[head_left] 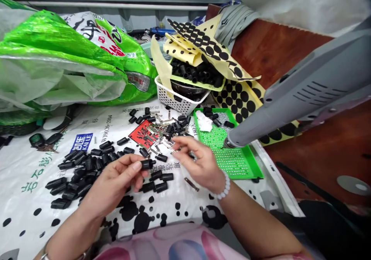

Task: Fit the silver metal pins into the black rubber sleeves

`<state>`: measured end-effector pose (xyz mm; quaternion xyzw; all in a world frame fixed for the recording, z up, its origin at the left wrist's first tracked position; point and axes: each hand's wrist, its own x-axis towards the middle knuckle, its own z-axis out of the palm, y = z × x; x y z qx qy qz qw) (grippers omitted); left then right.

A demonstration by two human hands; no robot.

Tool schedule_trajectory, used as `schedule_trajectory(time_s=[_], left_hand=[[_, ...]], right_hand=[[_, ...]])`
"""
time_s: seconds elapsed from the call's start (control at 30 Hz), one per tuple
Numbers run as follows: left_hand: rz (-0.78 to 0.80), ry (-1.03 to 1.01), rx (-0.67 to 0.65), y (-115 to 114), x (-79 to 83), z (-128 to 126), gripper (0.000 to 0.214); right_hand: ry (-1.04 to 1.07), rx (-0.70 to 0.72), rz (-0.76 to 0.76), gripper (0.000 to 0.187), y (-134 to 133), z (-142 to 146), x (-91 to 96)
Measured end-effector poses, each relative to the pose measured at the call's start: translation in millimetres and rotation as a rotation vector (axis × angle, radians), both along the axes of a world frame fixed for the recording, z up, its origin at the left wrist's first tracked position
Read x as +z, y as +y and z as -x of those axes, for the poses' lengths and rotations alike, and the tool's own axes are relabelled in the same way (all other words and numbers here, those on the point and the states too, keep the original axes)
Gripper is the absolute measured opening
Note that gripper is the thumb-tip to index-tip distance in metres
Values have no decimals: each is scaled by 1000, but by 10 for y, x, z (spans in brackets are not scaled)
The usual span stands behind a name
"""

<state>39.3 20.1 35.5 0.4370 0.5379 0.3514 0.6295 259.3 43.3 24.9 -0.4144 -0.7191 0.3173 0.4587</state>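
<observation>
My left hand pinches a small black plastic cap between thumb and fingers, just above the white printed sheet. My right hand hovers to the right of it, fingers curled and reaching into a scatter of small metal clips; whether it grips one I cannot make out. A white bead bracelet sits on the right wrist. Several more black caps lie in a heap left of my left hand, and a few lie between the hands.
A white basket of black tubes stands behind, draped with yellow sheets of black round stickers. A green tray lies right. A grey tool arm reaches in from the right. Green bags fill the back left.
</observation>
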Motion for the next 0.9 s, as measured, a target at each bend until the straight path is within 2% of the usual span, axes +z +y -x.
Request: schedule_trajectory(time_s=[0.07, 0.13, 0.23, 0.33, 0.5, 0.67, 0.77, 0.9], left_hand=[[-101, 262, -13, -8, -11, 123, 32], [-232, 557, -75, -14, -21, 239, 33], [-354, 854, -237, -17, -33, 363, 36], [-395, 1019, -368, -20, -54, 423, 42], [-400, 1188, -439, -45, -109, 436, 47], [-378, 1167, -426, -1, -61, 457, 49], [-418, 1190, -368, 166, 44, 484, 48], [-475, 1271, -312, 635, 190, 417, 46]], right_hand=[[-212, -166, -136, 22, 92, -128, 27], [-499, -252, -193, 16, 164, -209, 25], [-844, -228, -177, 12, 203, -218, -29], [-1022, -179, -166, 12, 178, -173, -80], [-1107, -228, -135, 9, 120, -165, -65], [-1151, -142, -100, 16, 112, -157, -102], [-1131, -129, -119, 19, 120, -144, -156], [-1072, -146, -165, 19, 130, -150, -216]])
